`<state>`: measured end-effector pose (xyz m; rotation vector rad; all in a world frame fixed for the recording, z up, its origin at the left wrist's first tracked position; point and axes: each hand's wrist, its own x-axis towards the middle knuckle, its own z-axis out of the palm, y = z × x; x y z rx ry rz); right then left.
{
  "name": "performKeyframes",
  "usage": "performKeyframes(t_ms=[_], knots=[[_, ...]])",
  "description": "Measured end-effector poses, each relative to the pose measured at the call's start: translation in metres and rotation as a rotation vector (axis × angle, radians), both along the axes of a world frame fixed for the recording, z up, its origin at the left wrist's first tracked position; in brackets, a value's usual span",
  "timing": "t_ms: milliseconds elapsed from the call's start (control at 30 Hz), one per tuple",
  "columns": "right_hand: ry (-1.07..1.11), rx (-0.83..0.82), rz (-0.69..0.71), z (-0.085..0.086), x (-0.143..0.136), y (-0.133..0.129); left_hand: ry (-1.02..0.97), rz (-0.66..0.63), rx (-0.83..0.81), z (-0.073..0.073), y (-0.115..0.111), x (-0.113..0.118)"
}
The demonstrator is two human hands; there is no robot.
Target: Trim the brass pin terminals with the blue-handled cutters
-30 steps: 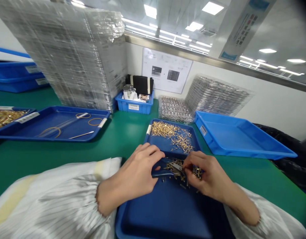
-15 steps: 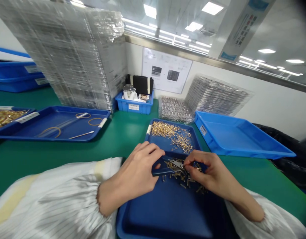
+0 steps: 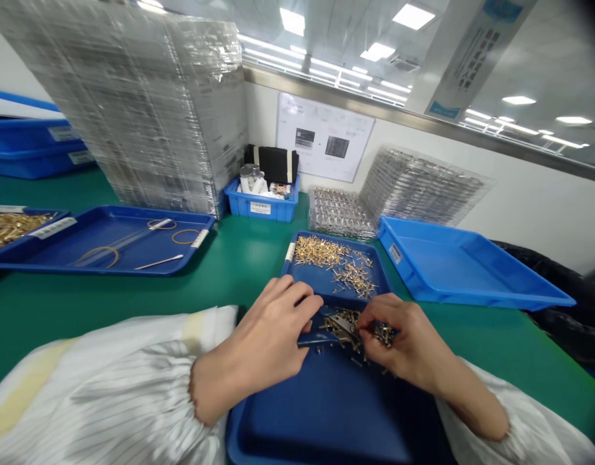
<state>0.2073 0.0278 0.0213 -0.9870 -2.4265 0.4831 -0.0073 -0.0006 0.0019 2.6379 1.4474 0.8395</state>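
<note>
My left hand (image 3: 279,329) is wrapped round the blue handles of the cutters (image 3: 321,337), whose metal jaws point right. Close by the jaw tips, my right hand (image 3: 398,336) is pinched; whatever it holds is too small to make out. Both hands are over a dark blue tray (image 3: 326,407), where small metal pins (image 3: 355,361) lie in a heap at the far end, partly hidden by the hands. Just behind it, a smaller blue tray (image 3: 316,279) holds many gold pins (image 3: 321,250).
A flat blue tray (image 3: 132,248) with rubber bands and a swab is at left, beside a tall stack of clear plastic trays (image 3: 146,116). A small blue bin (image 3: 272,208) is at the back. At right sits a light blue tray (image 3: 466,261).
The cutters' handles and jaws have shifted slightly, with the tips a little lower. My right hand has moved slightly, its fingers still pinched near the jaws.
</note>
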Motion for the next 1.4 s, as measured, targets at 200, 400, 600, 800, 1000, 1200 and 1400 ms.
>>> performKeyframes(t_ms=[200,400,600,800,1000,1200,1400], knots=[[-0.114,0.110,0.025,-0.008,-0.003,-0.001,0.078,-0.011,0.050,0.002,-0.002,0.000],[-0.015,-0.095,-0.053,-0.001,0.001,-0.001,0.021,0.038,0.009,0.000,0.002,0.001],[0.040,-0.176,-0.063,0.000,0.000,0.000,-0.011,0.064,-0.030,0.000,0.003,0.001],[0.139,0.062,-0.212,-0.006,0.003,0.008,-0.002,0.093,-0.046,0.001,0.003,0.000],[-0.013,0.174,-0.276,-0.015,0.013,0.019,0.035,0.183,-0.033,0.003,0.005,0.000],[-0.276,0.157,-0.257,-0.024,0.008,0.019,0.045,0.204,-0.030,0.005,0.004,0.001],[-0.018,0.023,-0.163,-0.012,0.001,0.009,0.055,0.183,-0.040,0.007,0.003,0.003]])
